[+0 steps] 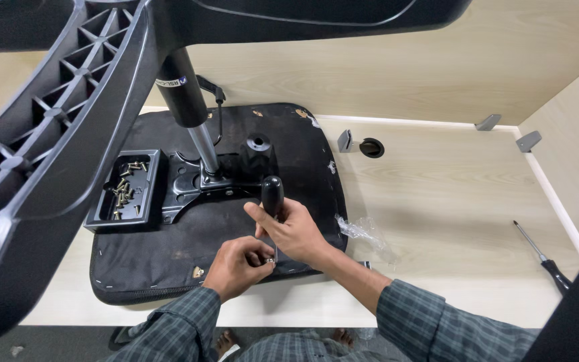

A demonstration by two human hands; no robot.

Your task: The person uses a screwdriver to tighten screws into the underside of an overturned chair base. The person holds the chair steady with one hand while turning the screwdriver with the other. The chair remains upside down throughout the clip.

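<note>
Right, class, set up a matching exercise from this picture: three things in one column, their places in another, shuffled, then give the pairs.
Things:
1. black tray of screws
2. spare screwdriver
3. clear plastic bag

Places:
A. far right of the wooden table
B. on the upturned seat, left of the metal column
C. just off the seat's right edge

Pairs: 1-B, 2-A, 3-C

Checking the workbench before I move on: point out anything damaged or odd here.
The upturned black seat pad shows torn fabric patches at its far edge and near the front, with pale material showing through. A crumpled clear plastic wrapper lies beside it. Nothing else stands out.
</note>
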